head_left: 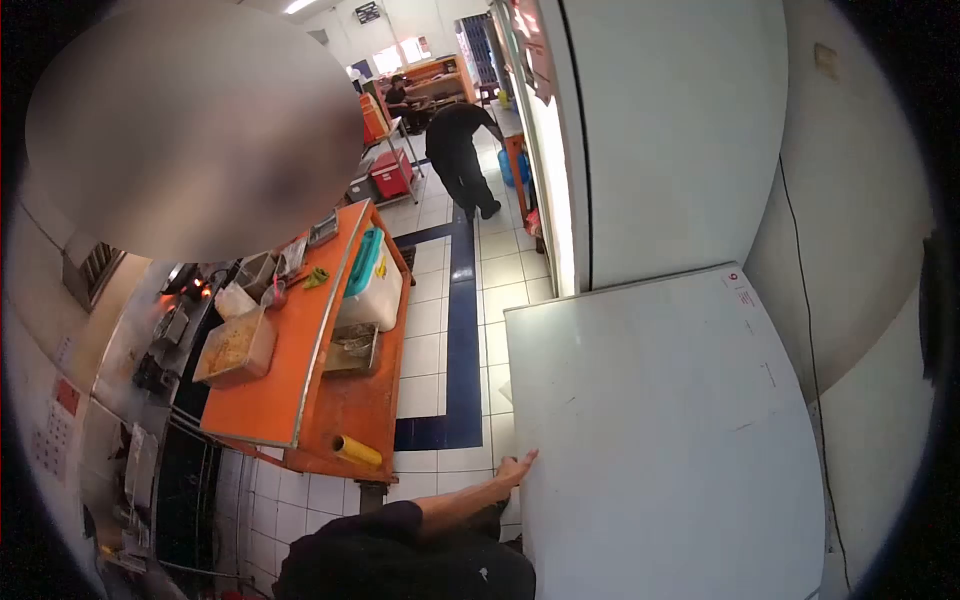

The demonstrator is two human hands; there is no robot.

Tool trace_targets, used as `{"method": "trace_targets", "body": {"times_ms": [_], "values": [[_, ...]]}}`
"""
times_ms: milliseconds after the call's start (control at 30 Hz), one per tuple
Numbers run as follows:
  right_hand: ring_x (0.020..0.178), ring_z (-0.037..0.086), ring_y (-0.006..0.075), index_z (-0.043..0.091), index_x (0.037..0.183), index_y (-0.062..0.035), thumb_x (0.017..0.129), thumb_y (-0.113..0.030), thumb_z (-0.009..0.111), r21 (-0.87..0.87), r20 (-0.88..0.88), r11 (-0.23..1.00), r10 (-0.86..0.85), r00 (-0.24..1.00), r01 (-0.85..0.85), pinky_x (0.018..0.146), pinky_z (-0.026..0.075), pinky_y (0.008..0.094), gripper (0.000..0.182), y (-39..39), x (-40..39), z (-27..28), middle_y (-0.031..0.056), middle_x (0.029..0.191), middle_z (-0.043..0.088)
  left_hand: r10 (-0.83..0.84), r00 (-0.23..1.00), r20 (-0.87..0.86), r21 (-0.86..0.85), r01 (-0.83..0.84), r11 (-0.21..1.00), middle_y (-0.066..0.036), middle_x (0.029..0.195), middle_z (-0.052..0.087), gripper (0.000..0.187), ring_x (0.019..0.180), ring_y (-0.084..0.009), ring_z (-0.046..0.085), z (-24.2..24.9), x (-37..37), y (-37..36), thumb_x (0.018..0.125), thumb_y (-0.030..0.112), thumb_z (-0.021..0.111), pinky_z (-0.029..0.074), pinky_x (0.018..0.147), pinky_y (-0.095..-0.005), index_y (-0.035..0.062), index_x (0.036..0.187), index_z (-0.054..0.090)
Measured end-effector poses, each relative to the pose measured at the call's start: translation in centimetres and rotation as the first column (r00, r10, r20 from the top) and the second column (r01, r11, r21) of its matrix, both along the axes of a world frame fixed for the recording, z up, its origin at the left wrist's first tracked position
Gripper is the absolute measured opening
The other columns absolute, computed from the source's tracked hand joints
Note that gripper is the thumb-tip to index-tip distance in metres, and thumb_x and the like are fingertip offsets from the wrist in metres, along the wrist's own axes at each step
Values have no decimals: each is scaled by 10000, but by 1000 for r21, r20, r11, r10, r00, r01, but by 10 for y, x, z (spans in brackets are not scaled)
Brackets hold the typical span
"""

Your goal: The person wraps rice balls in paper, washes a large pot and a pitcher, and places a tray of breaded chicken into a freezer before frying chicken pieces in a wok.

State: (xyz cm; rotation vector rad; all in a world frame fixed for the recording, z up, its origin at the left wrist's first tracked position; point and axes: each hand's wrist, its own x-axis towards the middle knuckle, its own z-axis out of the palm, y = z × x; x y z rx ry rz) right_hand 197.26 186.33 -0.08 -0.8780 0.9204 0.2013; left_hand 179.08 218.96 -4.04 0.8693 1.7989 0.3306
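Observation:
My left hand [515, 468] reaches forward from a black sleeve to the near left edge of a large white lid or panel [660, 430], which looks like the top of a chest freezer. Its fingertips touch or almost touch that edge. Some fingers stretch out and nothing shows in the hand. The white panel looks closed and has small printed marks at its far right corner. My right hand is out of view.
On the left stands an orange worktable [270, 400] with a plastic tub of food [237, 348]. Its lower shelf holds a white cooler [368, 290]. Beyond it, flames burn on a stove [190, 285]. A person in black [460, 150] bends over down the tiled aisle. A tall white cabinet [680, 130] stands ahead.

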Motion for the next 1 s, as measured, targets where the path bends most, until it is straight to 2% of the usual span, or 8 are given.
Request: {"method": "trace_targets", "body": {"times_ms": [333,400,433,467,700,833,900,1000], "values": [[844,558,266,460,1148,-41,803,-380,533,-403,179,827,-348,920,391,653,496,406,489,-84,-32,-4,133,1028,555,-72,973,218,-128,102,987,-131,1012,571,730,930,-219,546,99,-16,5,755,653,551,467,773,-374,43,1154,501],[835,561,267,454,1157,-40,803,-372,540,-568,350,596,-450,822,568,649,497,402,492,-112,-59,16,139,1024,556,-230,921,314,-127,281,951,-143,1084,559,689,988,-252,539,134,-32,19,818,623,477,456,818,-387,46,1193,477],[831,563,268,451,1161,-39,803,-367,544,-614,435,475,-462,773,630,647,498,400,494,-128,-73,26,142,1022,556,-510,827,237,140,491,860,-159,1110,556,654,993,-270,545,140,-41,22,857,585,440,455,838,-396,32,1205,468],[827,565,268,448,1166,-39,803,-363,547,-650,538,295,-474,698,701,645,498,398,496,-149,-95,47,145,1020,556,-353,724,592,57,400,915,-161,1118,558,629,977,-276,563,246,-10,12,881,557,418,451,863,-410,24,1211,457],[798,576,271,427,1195,-35,805,-334,570,-516,856,-181,-156,494,837,630,503,386,512,-233,-14,155,164,1008,558,-545,273,793,493,239,837,-78,949,559,405,824,-202,580,346,-12,33,902,422,457,506,712,-375,82,1122,470],[783,582,272,416,1210,-33,806,-319,582,-280,960,-174,-24,280,944,623,505,379,522,-197,85,264,175,1002,559,-826,304,474,778,293,555,-63,891,588,223,800,-167,591,357,-21,35,919,217,478,500,683,-327,42,1044,534],[568,390,121,417,701,-116,842,-324,634,169,962,140,-237,-133,976,539,377,289,331,-110,92,354,-5,654,383,-864,501,-53,816,521,252,-67,830,600,215,746,-173,593,325,-35,31,882,183,542,485,649,-317,46,1047,534],[547,384,115,402,696,-99,852,-293,618,134,984,100,-135,-120,986,478,377,278,330,-77,107,413,-13,637,359,-768,527,-364,653,732,193,-158,836,619,230,773,-342,608,207,-104,21,843,230,567,484,674,-414,68,1006,579]]}}
